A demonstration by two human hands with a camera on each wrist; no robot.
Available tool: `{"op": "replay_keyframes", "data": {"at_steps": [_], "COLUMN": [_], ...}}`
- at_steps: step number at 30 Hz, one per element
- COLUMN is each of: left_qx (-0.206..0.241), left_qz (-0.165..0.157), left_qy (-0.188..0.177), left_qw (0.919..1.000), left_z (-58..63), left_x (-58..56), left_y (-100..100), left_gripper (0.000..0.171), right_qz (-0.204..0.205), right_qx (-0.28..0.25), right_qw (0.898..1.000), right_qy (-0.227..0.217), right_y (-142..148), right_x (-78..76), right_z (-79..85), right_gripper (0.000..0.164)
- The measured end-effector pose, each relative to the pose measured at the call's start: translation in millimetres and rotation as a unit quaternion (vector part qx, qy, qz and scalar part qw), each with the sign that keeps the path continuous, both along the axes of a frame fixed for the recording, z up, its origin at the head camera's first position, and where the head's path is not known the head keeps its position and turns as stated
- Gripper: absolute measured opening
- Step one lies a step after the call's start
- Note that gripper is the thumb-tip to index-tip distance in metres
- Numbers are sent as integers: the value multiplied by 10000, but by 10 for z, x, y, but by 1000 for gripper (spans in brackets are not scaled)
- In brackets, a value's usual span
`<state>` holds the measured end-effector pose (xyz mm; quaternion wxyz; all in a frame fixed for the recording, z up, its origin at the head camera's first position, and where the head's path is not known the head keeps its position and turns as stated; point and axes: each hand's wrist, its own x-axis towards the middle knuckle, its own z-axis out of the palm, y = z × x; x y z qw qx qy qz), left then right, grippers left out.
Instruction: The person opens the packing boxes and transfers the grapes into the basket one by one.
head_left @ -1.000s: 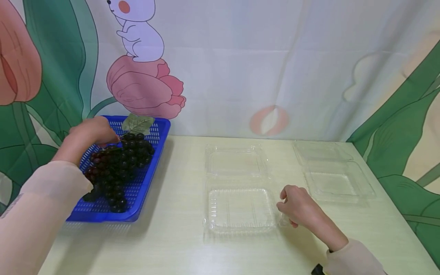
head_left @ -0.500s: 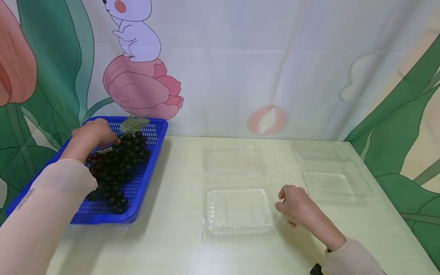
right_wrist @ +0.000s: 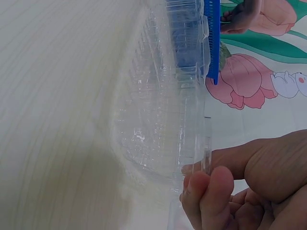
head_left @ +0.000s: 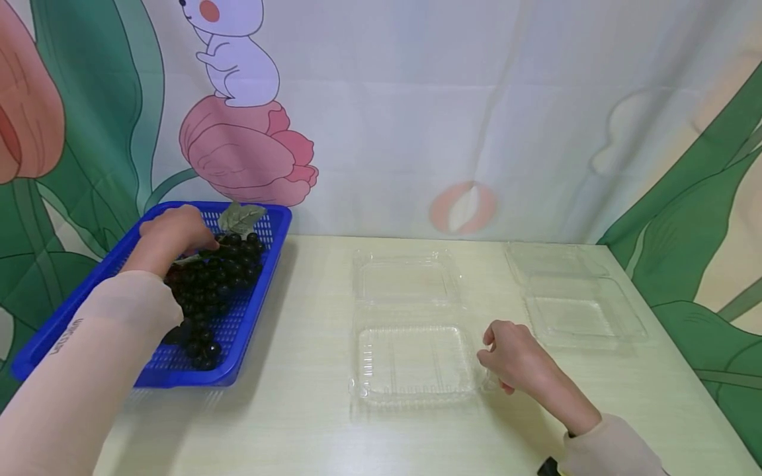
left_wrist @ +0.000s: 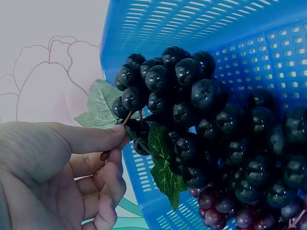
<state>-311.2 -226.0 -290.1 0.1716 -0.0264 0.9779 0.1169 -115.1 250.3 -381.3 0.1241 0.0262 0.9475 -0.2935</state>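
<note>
My left hand (head_left: 176, 233) reaches into the blue plastic basket (head_left: 253, 317). Its thumb and fingers pinch the brown stem (left_wrist: 127, 118) of a bunch of black grapes (left_wrist: 208, 96), close to a green leaf (left_wrist: 165, 175). Dark red grapes (left_wrist: 216, 206) show lower in the basket, under the black ones. At the middle of the table lies an open clear plastic clamshell container (head_left: 417, 363), lid part toward the back. My right hand (head_left: 514, 357) pinches the right rim of its near half, the thumb on one side of the wall and the fingers on the other.
A second open clear container (head_left: 571, 314) lies at the back right of the pale table (head_left: 309, 423). Behind the table hangs a printed curtain (head_left: 381, 132). A paler leaf (head_left: 241, 218) leans at the basket's back rim.
My left hand has shifted a little to the right within the basket, and the upper part of the grape bunch has moved with it. The right hand stays at the container's rim.
</note>
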Motion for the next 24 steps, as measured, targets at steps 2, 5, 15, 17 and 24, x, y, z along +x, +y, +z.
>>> {"op": "replay_keyframes", "data": {"at_steps": [2,5,15,17,24], "left_qx": [-17,-57,-29,-26,-142], "left_qz": [-13,-13,86,90,137], "left_qy": [-22,-9,-107,-82,-161], "left_qw": [10000,10000,9999,9999,9997], "left_z": [-13,-35,-87,-93,-109], "left_x": [-7,-21,-17,-18,-19], "left_y": [23,52,79,77,77], "left_gripper": [37,41,45,43,43], "right_qz": [3,20,13,6,2], "right_qx": [-5,-23,-57,-64,-74], "right_qw": [10000,10000,10000,10000,10000], "right_qy": [-9,9,26,36,67], "right_y": [1,5,5,4,5], "right_x": [-4,-8,-8,-8,-14], "right_z": [-4,-11,-18,-18,-22], "right_gripper": [28,29,27,27,27]}}
